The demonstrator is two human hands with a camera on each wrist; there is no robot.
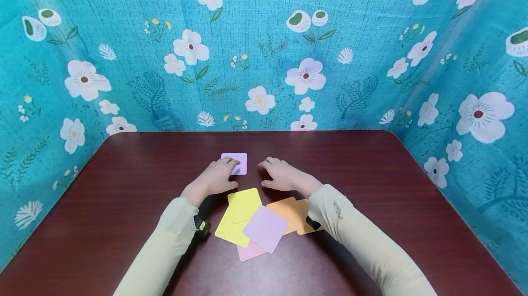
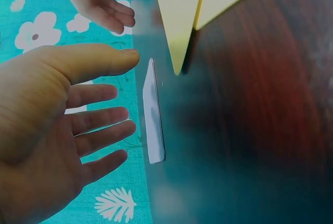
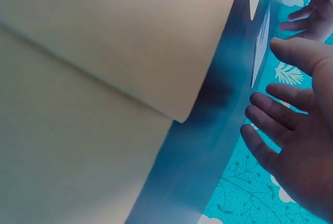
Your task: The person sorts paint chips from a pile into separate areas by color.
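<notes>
A small lilac square card (image 1: 242, 163) lies on the table toward the far side. My left hand (image 1: 215, 178) hovers by it, fingertips overlapping its left part in the head view; in the left wrist view the fingers (image 2: 101, 121) are spread and loosely extended, holding nothing. To the right of that card is my right hand (image 1: 284, 176), also holding nothing, its fingers relaxed. Nearer the body, two yellow cards (image 1: 245, 202) overlap, and a second lilac card (image 1: 266, 229) lies partly over them. A pink card (image 1: 250, 252) peeks out underneath.
Two orange cards (image 1: 286, 211) overlap beside the yellow ones, partly covered by the right sleeve (image 1: 350, 229). All lie on a dark red-brown table (image 1: 136, 167). Behind it hangs a teal floral cloth (image 1: 247, 48), which also runs along both sides.
</notes>
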